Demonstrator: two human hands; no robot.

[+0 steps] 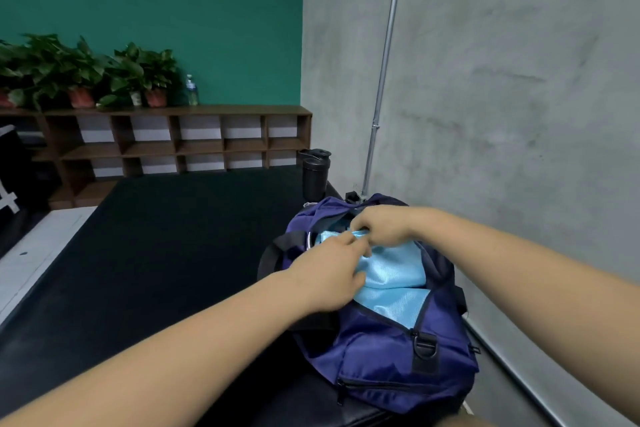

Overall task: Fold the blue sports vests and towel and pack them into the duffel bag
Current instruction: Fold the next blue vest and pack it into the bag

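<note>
While lying unzipped, bag (381, 357): at the right end of the dark bench (156, 253), close to the grey wall; mouth turned up, likely left gaping for dropping folded things straight in.
Blue cloth (394, 274): already inside the bag's mouth, filling most of the opening and bulging above the rim; vest or towel, cannot tell which.
Right hand (381, 225): reaching over the far side of the opening, fingers curled, pinching the cloth's upper edge; probably to steer that edge down below the rim.
Left hand (329, 274): laid against the near left side of the cloth, fingertips meeting the right hand's; pinching or merely pressing, cannot tell; seemingly placed to keep the fold from springing open.
Zip (384, 319): undone along the top; packing under way rather than folding; closing it calls for fabric tucked clear first, since slippery-looking cloth apt to catch in the teeth.
Bottle (315, 173): black, upright just behind the bag, apart from both hands, out of the way.
</note>
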